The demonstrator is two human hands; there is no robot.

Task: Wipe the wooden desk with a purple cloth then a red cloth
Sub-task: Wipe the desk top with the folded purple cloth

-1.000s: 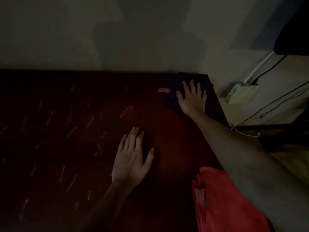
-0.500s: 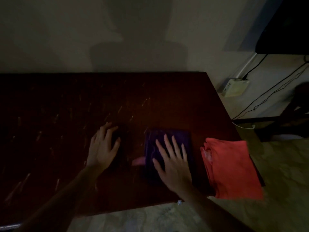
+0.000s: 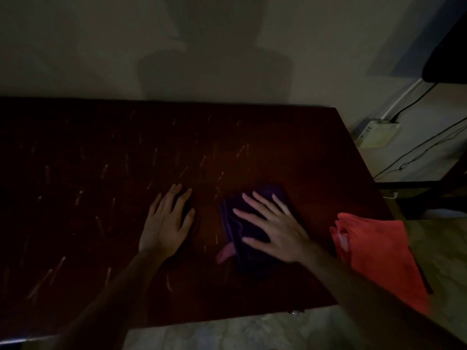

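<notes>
The room is dim. The dark wooden desk (image 3: 177, 147), marked with many pale scratches, fills the view. A folded purple cloth (image 3: 242, 258) with a pink tag lies on it right of centre. My right hand (image 3: 273, 231) presses flat on that cloth, fingers spread and pointing up-left. My left hand (image 3: 166, 223) rests flat on the bare wood beside it, palm down, holding nothing. A folded red cloth (image 3: 379, 251) lies at the desk's right edge, hanging slightly over it, apart from my right hand.
A plain wall stands behind the desk. On the floor to the right sit a pale box (image 3: 379, 132) with black cables (image 3: 417, 152) and dark furniture legs (image 3: 414, 190). A black object (image 3: 449, 59) juts in at top right. Pale floor shows below the near edge.
My right hand has dragged the purple cloth from the far right corner toward the near middle of the desk, then slightly up-right. My left hand has stayed flat on the wood.
</notes>
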